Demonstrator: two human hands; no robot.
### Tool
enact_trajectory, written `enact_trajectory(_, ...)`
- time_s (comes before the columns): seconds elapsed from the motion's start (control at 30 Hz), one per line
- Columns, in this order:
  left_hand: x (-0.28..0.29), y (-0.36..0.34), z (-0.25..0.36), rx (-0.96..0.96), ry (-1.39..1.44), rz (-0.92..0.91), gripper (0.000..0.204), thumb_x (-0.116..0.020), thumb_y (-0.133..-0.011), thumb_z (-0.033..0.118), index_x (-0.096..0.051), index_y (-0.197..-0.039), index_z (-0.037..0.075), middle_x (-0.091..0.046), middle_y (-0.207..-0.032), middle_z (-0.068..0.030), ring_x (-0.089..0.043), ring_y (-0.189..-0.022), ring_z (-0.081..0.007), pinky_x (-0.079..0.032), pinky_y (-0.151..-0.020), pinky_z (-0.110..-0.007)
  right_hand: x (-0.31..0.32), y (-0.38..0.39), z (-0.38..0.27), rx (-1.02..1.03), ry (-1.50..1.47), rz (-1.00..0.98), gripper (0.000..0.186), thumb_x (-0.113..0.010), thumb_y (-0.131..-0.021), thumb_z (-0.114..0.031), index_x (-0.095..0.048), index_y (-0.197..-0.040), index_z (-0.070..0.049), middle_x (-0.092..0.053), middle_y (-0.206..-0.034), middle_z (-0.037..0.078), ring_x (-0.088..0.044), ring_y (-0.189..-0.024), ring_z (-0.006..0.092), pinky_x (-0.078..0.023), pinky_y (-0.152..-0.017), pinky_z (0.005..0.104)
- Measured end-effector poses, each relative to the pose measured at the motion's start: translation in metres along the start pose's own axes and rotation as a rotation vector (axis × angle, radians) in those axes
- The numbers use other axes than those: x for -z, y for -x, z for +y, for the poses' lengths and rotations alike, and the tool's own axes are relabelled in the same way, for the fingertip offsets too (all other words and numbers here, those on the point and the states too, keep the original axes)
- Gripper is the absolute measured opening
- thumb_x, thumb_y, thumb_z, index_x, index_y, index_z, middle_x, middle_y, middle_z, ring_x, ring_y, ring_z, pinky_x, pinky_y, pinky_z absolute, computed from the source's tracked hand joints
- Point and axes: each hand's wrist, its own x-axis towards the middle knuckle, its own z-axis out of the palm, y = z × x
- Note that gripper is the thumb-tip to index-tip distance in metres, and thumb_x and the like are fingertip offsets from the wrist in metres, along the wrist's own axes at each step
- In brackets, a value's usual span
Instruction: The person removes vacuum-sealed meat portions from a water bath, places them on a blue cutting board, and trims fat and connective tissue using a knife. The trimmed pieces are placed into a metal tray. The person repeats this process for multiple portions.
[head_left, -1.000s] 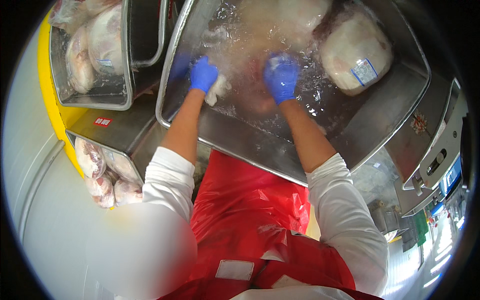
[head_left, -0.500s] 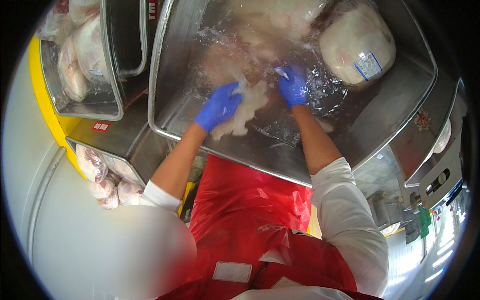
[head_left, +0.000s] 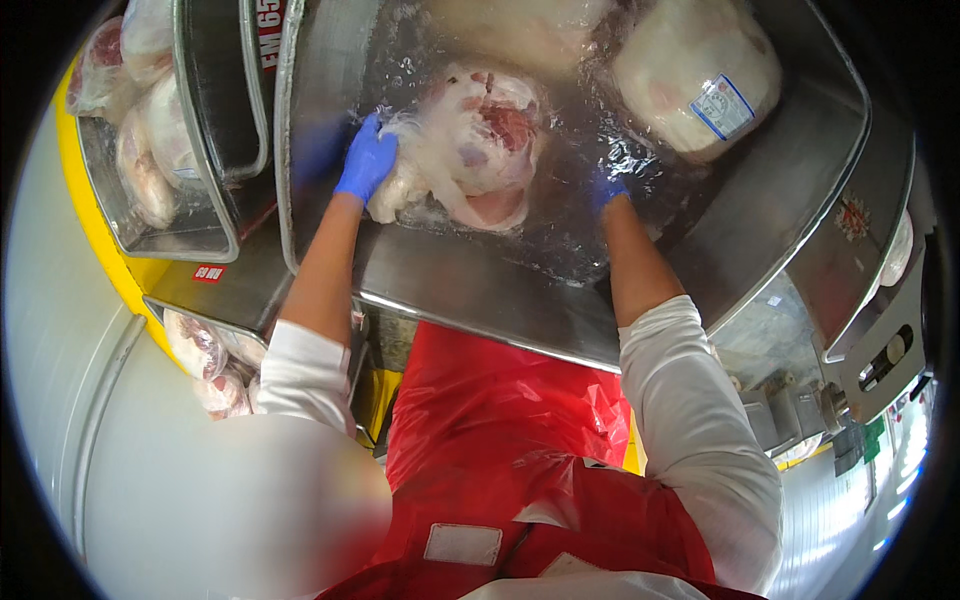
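A large steel tub [head_left: 480,265] of water stands before me. In the water lies a piece of raw meat [head_left: 490,130], red with a thick white layer of fat. My left hand [head_left: 368,160], in a blue glove, is closed at the meat's left side, on a loose flap of white fat [head_left: 403,180]. To the right of the meat, my blue-gloved right hand [head_left: 609,185] is mostly under water; its fingers and anything in them are hidden. Beyond it is a big wrapped piece of meat [head_left: 690,75] with a blue-edged white label.
Another pale piece [head_left: 520,30] lies at the tub's far side. Steel bins [head_left: 205,215] with wrapped meat pieces [head_left: 150,170] stand at the left beside a yellow edge [head_left: 95,225]. More wrapped meat [head_left: 200,345] shows lower left. Another steel container [head_left: 850,240] stands at the right.
My left hand has moved left, drawing the white flap outward, and the red side of the meat now shows. The right hand has sunk deeper; the small pale thing at its fingers is hidden.
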Motion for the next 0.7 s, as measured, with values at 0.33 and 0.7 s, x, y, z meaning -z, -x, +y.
enact_trajectory(0.33,-0.05,-0.05,-0.063,0.084,-0.274,-0.206,0.033,-0.054,-0.092,0.019,-0.072,-0.11,-0.002,-0.069,-0.118,-0.0292,-0.067,-0.109,-0.0396,-0.052,-0.092,-0.049,-0.009,-0.06,-0.012,-0.055,-0.313,0.193,0.039,-0.052,-0.102,-0.027,-0.063,-0.134,-0.008,-0.065,-0.133,0.018,-0.063,-0.118,0.0353,-0.051,-0.102,0.046)
enact_trajectory(0.7,-0.054,-0.066,-0.053,0.626,0.717,-0.364,0.037,-0.05,-0.104,0.027,-0.068,-0.122,0.001,-0.071,-0.113,-0.0124,-0.062,-0.094,-0.0223,-0.053,-0.087,-0.039,-0.026,-0.075,0.021,-0.191,-0.654,0.08,0.04,-0.05,-0.104,-0.029,-0.061,-0.136,-0.008,-0.064,-0.134,0.017,-0.062,-0.12,0.034,-0.05,-0.104,0.046)
